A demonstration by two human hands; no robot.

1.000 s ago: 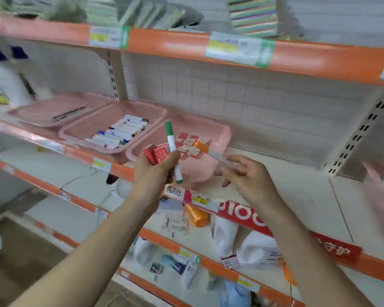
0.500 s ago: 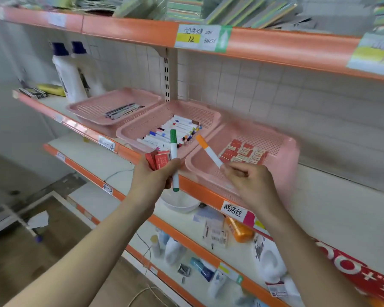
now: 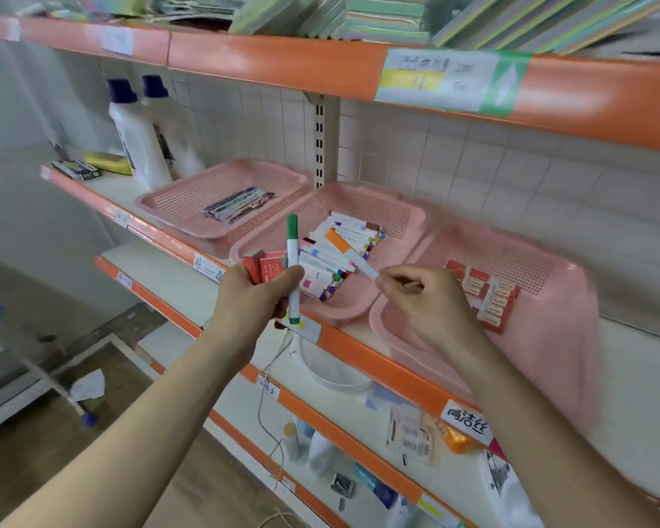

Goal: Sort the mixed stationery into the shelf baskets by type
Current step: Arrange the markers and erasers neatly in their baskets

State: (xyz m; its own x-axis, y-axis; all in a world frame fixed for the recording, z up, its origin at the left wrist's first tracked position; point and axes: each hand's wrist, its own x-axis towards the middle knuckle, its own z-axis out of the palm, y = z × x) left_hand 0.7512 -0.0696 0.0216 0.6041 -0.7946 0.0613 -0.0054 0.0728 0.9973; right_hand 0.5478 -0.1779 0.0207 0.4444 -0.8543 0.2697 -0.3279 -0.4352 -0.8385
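One orange-capped marker (image 3: 353, 255) juts up-left from the right fingers (image 3: 392, 279).

On the orange-edged metal shelf (image 3: 362, 350) three baskets stand side by side. The left pink plastic basket (image 3: 161, 207) holds flat printed packets (image 3: 241, 203), the middle pink plastic basket (image 3: 399, 219) white marker pens (image 3: 353, 228), the right pink plastic basket (image 3: 549, 337) small red boxes (image 3: 484, 295). Two white plastic bottles (image 3: 142, 146) stand behind the left one, nearer the shelf's left end.

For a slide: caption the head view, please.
Right hand holds an orange-capped marker at the marker basket; left hand grips a green marker and red boxes.
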